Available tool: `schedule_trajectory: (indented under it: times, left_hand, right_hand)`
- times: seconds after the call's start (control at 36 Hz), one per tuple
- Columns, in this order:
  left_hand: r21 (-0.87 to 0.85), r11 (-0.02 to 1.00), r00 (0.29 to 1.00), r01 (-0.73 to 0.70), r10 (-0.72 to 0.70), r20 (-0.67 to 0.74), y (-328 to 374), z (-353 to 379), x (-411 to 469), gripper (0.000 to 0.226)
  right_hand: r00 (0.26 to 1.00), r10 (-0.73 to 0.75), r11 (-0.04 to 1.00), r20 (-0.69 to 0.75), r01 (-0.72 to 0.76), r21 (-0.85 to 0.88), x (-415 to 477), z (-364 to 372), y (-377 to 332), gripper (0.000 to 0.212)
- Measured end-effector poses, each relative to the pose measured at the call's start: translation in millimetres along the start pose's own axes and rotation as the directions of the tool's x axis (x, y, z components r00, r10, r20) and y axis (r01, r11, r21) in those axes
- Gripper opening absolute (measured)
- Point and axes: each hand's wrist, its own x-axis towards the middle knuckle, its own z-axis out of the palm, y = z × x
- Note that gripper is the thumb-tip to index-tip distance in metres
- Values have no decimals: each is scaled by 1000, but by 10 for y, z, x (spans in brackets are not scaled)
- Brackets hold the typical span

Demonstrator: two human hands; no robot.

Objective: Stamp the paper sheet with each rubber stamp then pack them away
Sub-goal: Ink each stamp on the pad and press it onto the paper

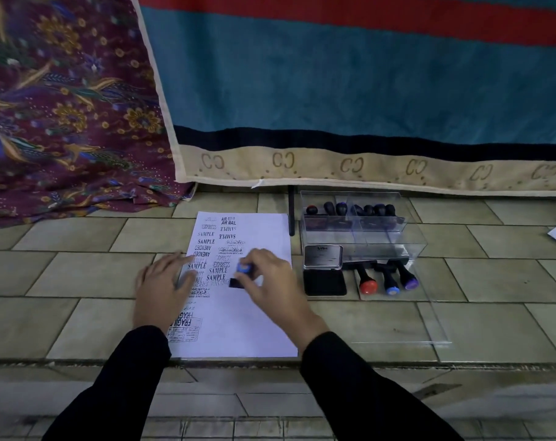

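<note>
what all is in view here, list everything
paper sheet: one, white, much stamped, on floor
held rubber stamp: one, black with blue cap, on sheet
loose rubber stamps: three, caps red, blue, purple, lying right of ink pad
ink pad: one, black, open, right of sheet
clear box: one, transparent, behind ink pad
boxed stamps: about seven, black, upright in box
clear lid: one, on floor, right
striped cloth: one, teal and red, behind
floral cloth: one, maroon, left
left hand: flat on sheet's left edge
right hand: grip on held rubber stamp
</note>
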Motion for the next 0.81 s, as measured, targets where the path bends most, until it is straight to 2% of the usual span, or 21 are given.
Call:
schedule_trajectory:
  times: [0.11,0.22,0.44,0.58,0.69,0.81]
  left_hand:
    - [2,1000,1000,14,-14,-6,9,5,3,33]
    - [-9,1000,1000,25,-24,4,44,-21,2,42]
    - [-13,1000,999,25,-24,28,60,-43,0,44]
    - [-7,1000,999,21,-21,24,38,-22,1,36]
    - [-6,1000,999,26,-26,24,46,-26,3,45]
    - [-1,1000,1000,13,-13,16,27,-16,5,44]
  right_hand:
    - [992,-24,998,122,31,-50,133,230,-94,9]
    - [986,-4,997,165,16,-72,183,322,-109,8]
    - [986,23,996,163,-9,-85,196,398,-95,8]
    - [986,2,994,167,16,-108,193,410,-99,7]
    - [983,-44,989,177,68,-131,167,403,-100,8]
    - [986,-28,994,167,45,-103,142,417,-93,7]
